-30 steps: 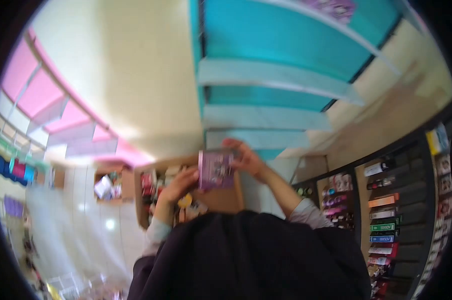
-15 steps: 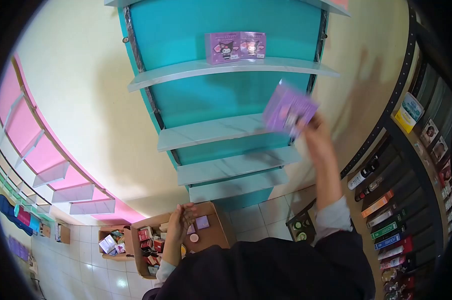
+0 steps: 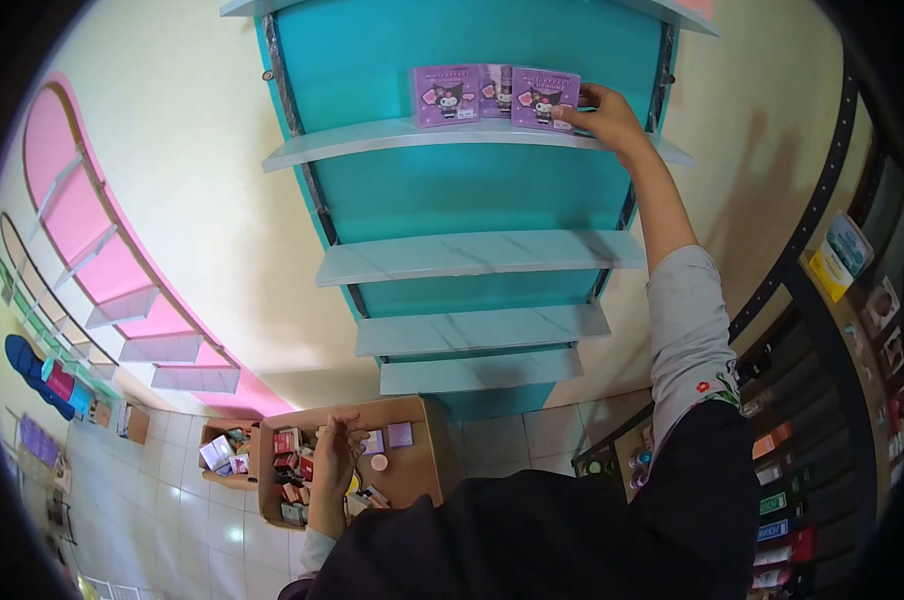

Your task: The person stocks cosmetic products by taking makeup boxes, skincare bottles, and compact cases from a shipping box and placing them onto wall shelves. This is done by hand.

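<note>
On the upper grey-white marbled shelf [image 3: 372,142], my right hand [image 3: 614,120] grips the right side of a purple printed box [image 3: 528,84] with a cartoon character on its front. That box stands upright at the shelf's front and partly covers a second purple box [image 3: 494,85]. Left of these is another purple box [image 3: 437,82] of the same design. Low down, my left hand [image 3: 334,450] is open, fingers apart and holding nothing, above a large cardboard carton [image 3: 422,470]. In the carton lie several small boxes and a round pink-lidded jar [image 3: 379,462].
More marbled shelves [image 3: 472,255] step down the teal panel below. A smaller carton [image 3: 234,478] of packets sits left of the large one. At right stands a dark-framed rack [image 3: 822,320] with cosmetic boxes. Pink-backed shelves [image 3: 162,348] line the left wall.
My right hand has carried the purple box up and set it against the shelf, beside the other two. My left hand stays over the carton, shifted slightly left in view.
</note>
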